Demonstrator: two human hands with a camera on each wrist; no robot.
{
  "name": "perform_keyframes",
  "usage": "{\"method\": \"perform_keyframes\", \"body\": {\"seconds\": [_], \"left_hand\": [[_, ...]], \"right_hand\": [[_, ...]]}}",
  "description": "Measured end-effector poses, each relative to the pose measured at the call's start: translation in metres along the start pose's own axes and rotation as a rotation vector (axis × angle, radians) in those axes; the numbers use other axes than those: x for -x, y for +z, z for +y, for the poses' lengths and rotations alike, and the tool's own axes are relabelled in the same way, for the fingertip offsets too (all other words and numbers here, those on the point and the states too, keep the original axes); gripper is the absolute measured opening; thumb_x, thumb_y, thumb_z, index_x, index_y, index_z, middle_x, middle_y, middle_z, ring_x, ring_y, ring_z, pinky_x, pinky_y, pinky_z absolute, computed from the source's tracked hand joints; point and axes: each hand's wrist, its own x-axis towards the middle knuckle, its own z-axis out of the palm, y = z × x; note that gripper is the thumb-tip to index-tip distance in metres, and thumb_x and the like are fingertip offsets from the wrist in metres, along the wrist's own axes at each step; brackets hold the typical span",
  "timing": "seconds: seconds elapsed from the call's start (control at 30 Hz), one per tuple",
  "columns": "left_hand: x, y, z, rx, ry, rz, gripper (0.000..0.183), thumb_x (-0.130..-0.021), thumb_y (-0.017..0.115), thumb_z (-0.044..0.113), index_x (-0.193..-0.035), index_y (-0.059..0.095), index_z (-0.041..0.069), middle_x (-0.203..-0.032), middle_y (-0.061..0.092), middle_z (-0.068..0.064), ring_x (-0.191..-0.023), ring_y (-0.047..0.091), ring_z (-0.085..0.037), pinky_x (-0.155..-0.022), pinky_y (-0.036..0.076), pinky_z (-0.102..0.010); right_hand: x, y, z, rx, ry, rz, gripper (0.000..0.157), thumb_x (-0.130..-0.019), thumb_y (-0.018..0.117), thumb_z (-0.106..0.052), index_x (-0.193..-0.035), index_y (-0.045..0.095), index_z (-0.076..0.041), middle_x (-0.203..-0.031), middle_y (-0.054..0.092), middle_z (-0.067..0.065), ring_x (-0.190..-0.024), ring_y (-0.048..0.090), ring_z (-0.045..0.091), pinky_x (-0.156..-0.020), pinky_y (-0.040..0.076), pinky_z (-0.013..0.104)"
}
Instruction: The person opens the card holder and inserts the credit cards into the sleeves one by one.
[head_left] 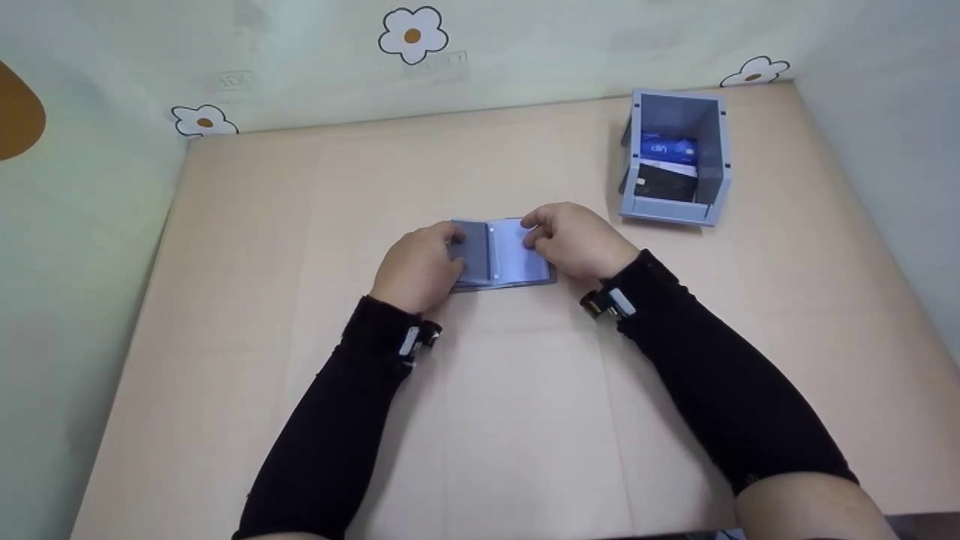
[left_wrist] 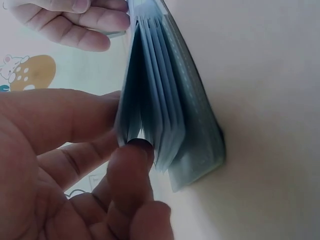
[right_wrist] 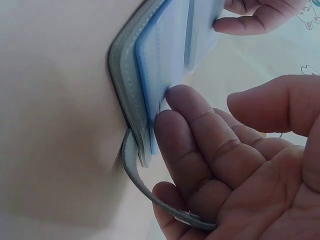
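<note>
A grey-blue card holder point(head_left: 517, 251) with thin clear sleeves lies spread open on the table. At its left side my left hand point(head_left: 420, 266) pinches some sleeves point(left_wrist: 162, 95) between thumb and fingers; the left wrist view shows them fanned apart. My right hand point(head_left: 581, 240) is at the right side, and its fingertips point(right_wrist: 172, 127) touch the sleeve edge there. The right thumb stands away from the fingers. A strap point(right_wrist: 142, 185) hangs out from the cover and passes by the right hand's fingers.
A grey plastic bin point(head_left: 673, 214) stands at the back right, holding a blue card point(head_left: 667, 148) and a black card point(head_left: 666, 184). The pale table point(head_left: 525, 420) meets a wall point(head_left: 300, 67) with flower prints behind and side walls at left and right.
</note>
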Motion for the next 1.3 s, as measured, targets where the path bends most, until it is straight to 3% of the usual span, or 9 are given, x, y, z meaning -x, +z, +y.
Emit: {"method": "perform_keyframes", "body": {"seconds": [0.17, 0.3, 0.4, 0.5, 0.57, 0.67, 0.87, 1.07, 1.3], "left_hand": [[0.001, 0.001, -0.001, -0.027, 0.004, 0.003, 0.042, -0.098, 0.069, 0.019, -0.140, 0.066, 0.014, -0.129, 0.071, -0.013, -0.107, 0.066, -0.025, -0.097, 0.055, -0.045], [0.001, 0.003, -0.002, -0.053, 0.000, 0.010, 0.044, -0.097, 0.071, 0.018, -0.140, 0.066, 0.012, -0.124, 0.067, -0.017, -0.098, 0.065, -0.026, -0.089, 0.057, -0.043], [0.001, 0.002, -0.002, -0.048, -0.004, 0.009, 0.046, -0.097, 0.071, 0.018, -0.142, 0.064, 0.010, -0.127, 0.066, -0.018, -0.100, 0.065, -0.027, -0.092, 0.057, -0.043], [0.000, 0.001, -0.003, -0.042, -0.011, 0.001, 0.050, -0.097, 0.071, 0.019, -0.145, 0.061, 0.008, -0.132, 0.065, -0.020, -0.106, 0.065, -0.027, -0.097, 0.057, -0.044], [0.000, 0.001, -0.003, -0.042, -0.015, -0.002, 0.051, -0.098, 0.071, 0.020, -0.147, 0.060, 0.008, -0.135, 0.064, -0.020, -0.108, 0.065, -0.027, -0.098, 0.056, -0.044], [0.000, 0.002, -0.003, -0.041, -0.019, -0.004, 0.052, -0.099, 0.071, 0.021, -0.148, 0.059, 0.008, -0.137, 0.063, -0.021, -0.108, 0.066, -0.028, -0.098, 0.056, -0.044], [0.001, 0.004, -0.002, -0.032, 0.000, -0.019, 0.053, -0.098, 0.070, 0.021, -0.148, 0.059, 0.006, -0.137, 0.063, -0.021, -0.107, 0.065, -0.028, -0.098, 0.056, -0.044], [0.000, 0.006, -0.001, -0.047, 0.016, -0.017, 0.053, -0.097, 0.071, 0.021, -0.147, 0.060, 0.005, -0.138, 0.062, -0.021, -0.109, 0.066, -0.028, -0.100, 0.056, -0.044], [-0.001, 0.004, 0.001, -0.051, 0.019, -0.008, 0.052, -0.097, 0.073, 0.024, -0.144, 0.063, 0.005, -0.140, 0.061, -0.019, -0.111, 0.067, -0.027, -0.101, 0.056, -0.044]], "right_hand": [[0.008, -0.015, -0.001, -0.041, -0.036, 0.072, 0.039, -0.101, 0.055, -0.004, -0.139, 0.064, 0.000, -0.121, 0.077, 0.015, -0.119, 0.069, 0.029, -0.104, 0.054, 0.046], [0.017, -0.045, 0.002, -0.082, -0.020, 0.197, 0.035, -0.103, 0.056, -0.005, -0.137, 0.065, -0.002, -0.122, 0.075, 0.018, -0.115, 0.070, 0.029, -0.096, 0.056, 0.040], [0.024, -0.074, 0.009, -0.014, 0.042, 0.315, 0.032, -0.105, 0.058, -0.012, -0.135, 0.066, -0.004, -0.120, 0.074, 0.017, -0.108, 0.069, 0.028, -0.087, 0.054, 0.032], [0.023, -0.101, 0.023, 0.118, 0.122, 0.384, 0.036, -0.105, 0.055, -0.014, -0.137, 0.064, -0.002, -0.121, 0.072, 0.019, -0.105, 0.067, 0.031, -0.086, 0.053, 0.038], [0.018, -0.115, 0.035, 0.224, 0.178, 0.367, 0.040, -0.103, 0.053, -0.012, -0.139, 0.062, 0.001, -0.126, 0.070, 0.023, -0.110, 0.066, 0.038, -0.094, 0.053, 0.049], [0.008, -0.129, 0.049, 0.395, 0.230, 0.272, 0.043, -0.100, 0.056, -0.012, -0.139, 0.061, 0.005, -0.132, 0.067, 0.029, -0.120, 0.062, 0.049, -0.105, 0.047, 0.063], [-0.010, -0.129, 0.064, 0.654, 0.215, 0.087, 0.042, -0.096, 0.072, -0.023, -0.122, 0.065, 0.009, -0.118, 0.070, 0.032, -0.107, 0.065, 0.050, -0.100, 0.047, 0.069], [-0.021, -0.123, 0.074, 0.717, 0.218, 0.043, 0.032, -0.093, 0.069, -0.017, -0.106, 0.067, 0.012, -0.113, 0.069, 0.036, -0.101, 0.062, 0.049, -0.101, 0.044, 0.067], [-0.023, -0.123, 0.078, 0.715, 0.229, 0.038, 0.028, -0.094, 0.063, -0.012, -0.107, 0.067, 0.013, -0.115, 0.069, 0.036, -0.098, 0.059, 0.046, -0.098, 0.044, 0.064]]}}
